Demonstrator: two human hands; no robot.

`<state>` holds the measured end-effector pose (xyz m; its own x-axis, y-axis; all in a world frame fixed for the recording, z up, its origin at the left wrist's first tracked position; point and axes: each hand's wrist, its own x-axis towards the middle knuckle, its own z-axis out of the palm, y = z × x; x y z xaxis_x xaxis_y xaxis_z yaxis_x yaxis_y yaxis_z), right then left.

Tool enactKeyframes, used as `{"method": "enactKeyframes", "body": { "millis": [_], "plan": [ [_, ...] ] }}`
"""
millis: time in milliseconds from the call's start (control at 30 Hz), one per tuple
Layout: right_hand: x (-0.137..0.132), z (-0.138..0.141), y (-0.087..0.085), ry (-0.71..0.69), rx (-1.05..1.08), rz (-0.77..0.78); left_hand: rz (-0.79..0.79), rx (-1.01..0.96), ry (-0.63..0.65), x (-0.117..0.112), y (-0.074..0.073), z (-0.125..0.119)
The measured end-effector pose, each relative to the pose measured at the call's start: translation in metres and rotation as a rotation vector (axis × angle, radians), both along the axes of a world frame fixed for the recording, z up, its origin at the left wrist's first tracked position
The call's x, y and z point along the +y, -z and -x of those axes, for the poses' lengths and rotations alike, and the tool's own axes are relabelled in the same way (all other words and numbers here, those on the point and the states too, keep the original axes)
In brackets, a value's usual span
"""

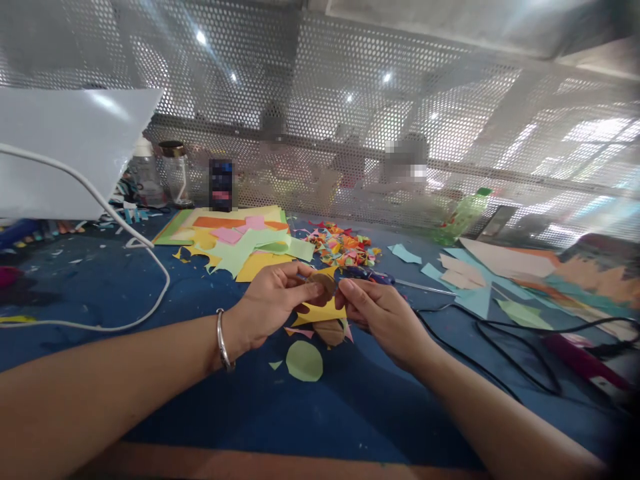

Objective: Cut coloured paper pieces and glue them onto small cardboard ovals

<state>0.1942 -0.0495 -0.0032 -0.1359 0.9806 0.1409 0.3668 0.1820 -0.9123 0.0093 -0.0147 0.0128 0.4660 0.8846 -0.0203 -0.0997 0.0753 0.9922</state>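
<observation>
Between thumb and fingers, my left hand [273, 300] grips a small brown round disc [324, 283], which looks like cardboard. A yellow piece of paper [330, 271] shows behind the disc's upper edge. My right hand [380, 313] is closed in a pinch right beside the disc; what lies in its fingertips is hidden. Just behind the right hand is a dark blue tool [363, 273] with a pale rod [425, 287] extending right. Below the hands lie yellow paper [320, 313], another brown round piece [330, 331] and a pale green paper circle [305, 361].
Cut coloured sheets [250, 248] and a heap of small scraps [345, 245] lie behind my hands. Paper offcuts [465, 273] and a black cable [480, 327] are on the right. A white cable [163, 267] loops at left. A green bottle [463, 217] stands by the perforated screen [350, 167].
</observation>
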Motion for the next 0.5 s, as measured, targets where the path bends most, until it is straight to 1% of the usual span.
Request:
{"method": "enactKeyframes", "body": {
  "millis": [167, 500],
  "plan": [
    [-0.0002, 0.0018, -0.0007, -0.019, 0.071, 0.037, 0.010, -0.009, 0.012, -0.0019, 0.0009, 0.0001],
    [-0.0011, 0.0009, -0.0011, -0.020, 0.075, 0.060, 0.015, 0.002, 0.009, -0.0019, -0.0010, -0.0003]
  ]
}}
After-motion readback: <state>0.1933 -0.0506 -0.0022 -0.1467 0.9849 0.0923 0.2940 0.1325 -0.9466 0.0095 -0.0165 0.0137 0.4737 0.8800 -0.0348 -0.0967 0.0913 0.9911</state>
